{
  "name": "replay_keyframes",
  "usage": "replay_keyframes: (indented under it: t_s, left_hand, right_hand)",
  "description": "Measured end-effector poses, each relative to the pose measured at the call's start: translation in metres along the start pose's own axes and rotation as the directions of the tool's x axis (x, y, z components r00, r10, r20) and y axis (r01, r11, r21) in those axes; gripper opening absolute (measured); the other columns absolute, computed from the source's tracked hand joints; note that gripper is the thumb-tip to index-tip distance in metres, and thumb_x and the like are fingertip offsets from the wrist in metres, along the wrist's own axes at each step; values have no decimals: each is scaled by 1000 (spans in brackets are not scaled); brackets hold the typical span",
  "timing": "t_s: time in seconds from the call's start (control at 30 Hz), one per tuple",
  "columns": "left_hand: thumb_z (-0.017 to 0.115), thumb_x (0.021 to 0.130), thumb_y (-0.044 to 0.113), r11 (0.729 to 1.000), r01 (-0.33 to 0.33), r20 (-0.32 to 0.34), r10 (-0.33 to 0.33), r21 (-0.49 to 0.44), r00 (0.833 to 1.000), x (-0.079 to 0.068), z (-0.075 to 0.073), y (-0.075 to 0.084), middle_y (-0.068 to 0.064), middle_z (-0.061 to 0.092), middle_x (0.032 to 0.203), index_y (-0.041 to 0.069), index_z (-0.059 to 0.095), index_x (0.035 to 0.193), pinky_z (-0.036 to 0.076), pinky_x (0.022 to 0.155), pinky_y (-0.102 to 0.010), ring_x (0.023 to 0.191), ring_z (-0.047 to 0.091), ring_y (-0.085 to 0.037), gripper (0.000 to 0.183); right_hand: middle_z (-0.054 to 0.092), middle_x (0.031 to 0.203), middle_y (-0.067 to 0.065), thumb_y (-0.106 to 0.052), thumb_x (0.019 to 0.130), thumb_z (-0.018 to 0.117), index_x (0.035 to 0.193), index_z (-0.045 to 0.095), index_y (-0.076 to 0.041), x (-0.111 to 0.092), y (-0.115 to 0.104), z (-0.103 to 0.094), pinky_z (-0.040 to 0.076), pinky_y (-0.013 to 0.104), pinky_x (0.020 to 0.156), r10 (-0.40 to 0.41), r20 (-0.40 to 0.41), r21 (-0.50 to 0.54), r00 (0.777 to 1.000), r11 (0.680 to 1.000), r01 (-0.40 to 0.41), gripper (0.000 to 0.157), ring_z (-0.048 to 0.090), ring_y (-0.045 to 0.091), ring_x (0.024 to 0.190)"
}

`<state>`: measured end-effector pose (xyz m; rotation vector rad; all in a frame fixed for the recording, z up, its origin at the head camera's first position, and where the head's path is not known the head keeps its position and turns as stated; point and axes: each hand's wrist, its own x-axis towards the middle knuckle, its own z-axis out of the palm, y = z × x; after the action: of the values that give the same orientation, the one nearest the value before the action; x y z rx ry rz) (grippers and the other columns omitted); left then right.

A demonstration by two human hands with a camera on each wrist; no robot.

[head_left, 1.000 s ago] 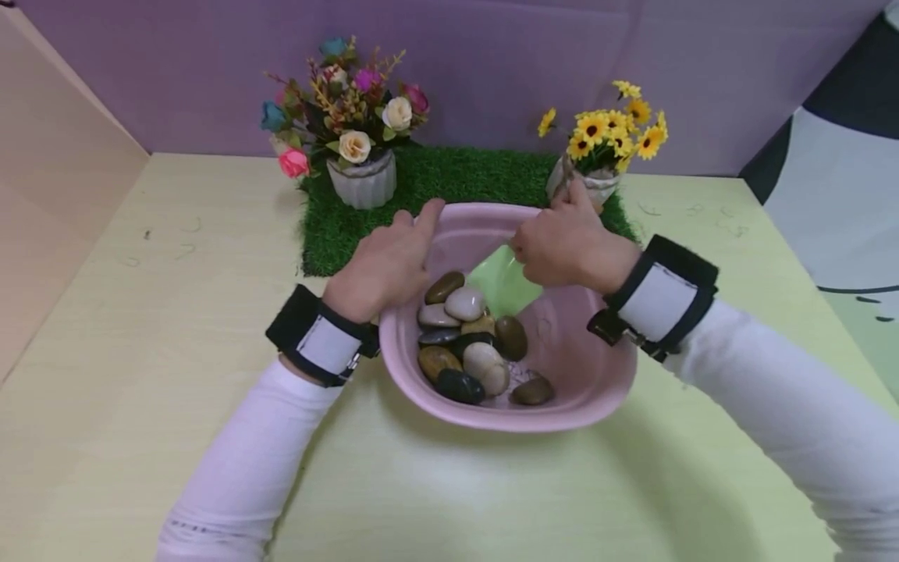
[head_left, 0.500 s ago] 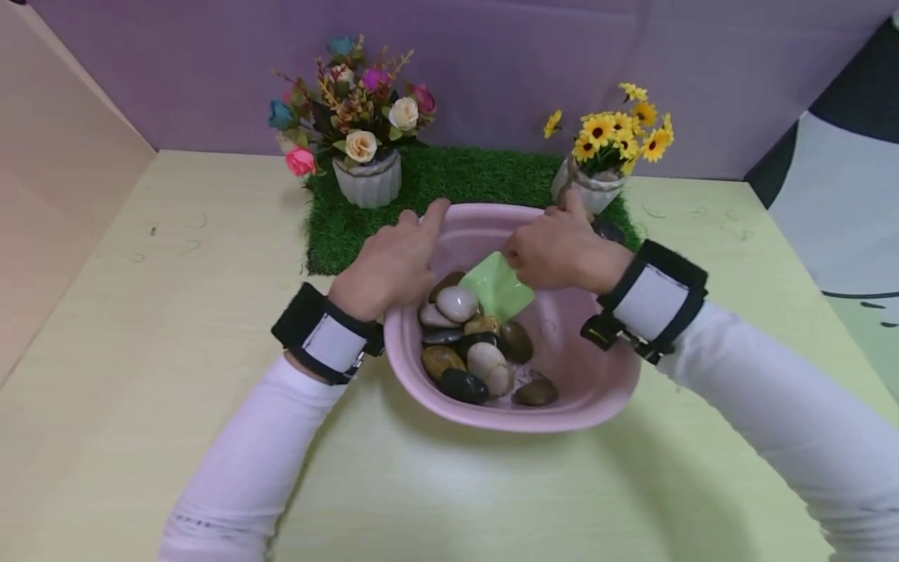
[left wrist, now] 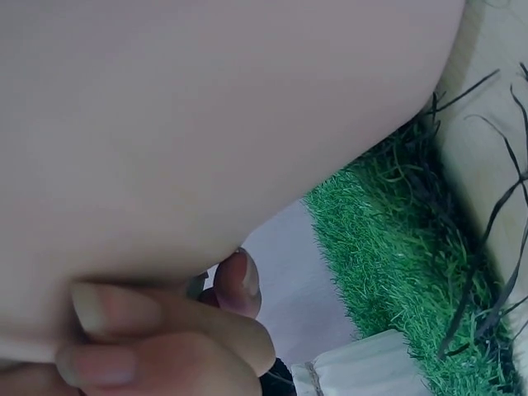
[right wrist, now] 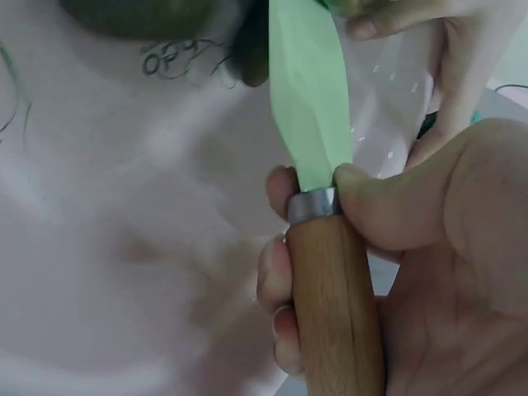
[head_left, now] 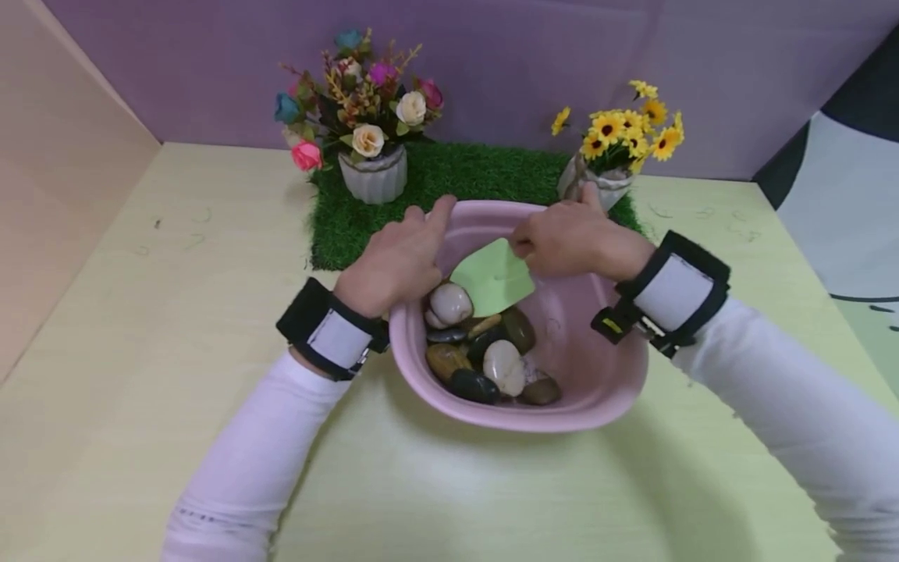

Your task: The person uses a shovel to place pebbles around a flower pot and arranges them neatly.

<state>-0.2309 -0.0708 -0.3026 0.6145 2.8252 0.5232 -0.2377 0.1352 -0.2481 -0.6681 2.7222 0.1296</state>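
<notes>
A pink plastic basin (head_left: 516, 423) holds several smooth stones (head_left: 504, 367) heaped toward its left side. My left hand (head_left: 393, 261) grips the basin's rim at the far left, and its curled fingertips show in the left wrist view. My right hand (head_left: 576, 238) is over the far right part of the basin. In the right wrist view it grips the wooden handle (right wrist: 334, 297) of a small garden trowel with a pale green blade (head_left: 492, 277). The blade lies against the stones at the upper left, beside a whitish stone (head_left: 450, 303), and hides part of the pile.
Behind the basin lies a strip of artificial grass (head_left: 485, 168). A pot of mixed artificial flowers (head_left: 375, 176) stands on it at left, and a pot of yellow flowers (head_left: 611, 183) at right, close to my right hand. The pale table (head_left: 175, 312) extends around the basin.
The trowel blade has turned and shifted slightly left over the upper part of the pile. A few stones have moved a little. My left hand has stayed on the basin's rim.
</notes>
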Motion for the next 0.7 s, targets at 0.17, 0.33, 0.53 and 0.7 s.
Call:
replay_keyframes:
  t_s: [0.17,0.33,0.53,0.7]
  left_hand:
    - [57,95,12,1000,0,3,0,13,1000,1,0,0,-25,47,131,18,8,158,53,74,-43,94,60,-35,81]
    - [56,95,10,1000,-3,11,2,15,1000,1,1,0,-25,46,133,18,8,158,52,72,-42,91,60,-34,80]
    - [55,97,14,1000,-8,6,8,-5,1000,1,0,1,-23,47,127,18,8,158,52,69,-40,87,59,-31,78]
    - [53,99,17,1000,5,11,-5,-22,1000,0,0,1,-23,47,127,19,8,158,52,71,-40,87,59,-30,74]
  right_hand:
    - [26,64,-1,-4,91,36,67,32,-17,0,-2,1,13,45,84,-65,-2,65,998,996,65,27,24,17,62]
    - [25,64,-1,-6,96,40,67,32,-17,-3,-8,8,11,43,80,-113,-37,56,993,992,115,32,22,17,63]
    - [38,60,0,-18,100,51,65,44,-18,-15,-26,20,15,41,78,-138,-178,-127,974,985,117,35,33,20,63]
    - [47,63,3,-21,99,54,70,55,-18,-16,-33,22,20,42,77,-139,-218,-172,966,980,102,29,38,24,66]
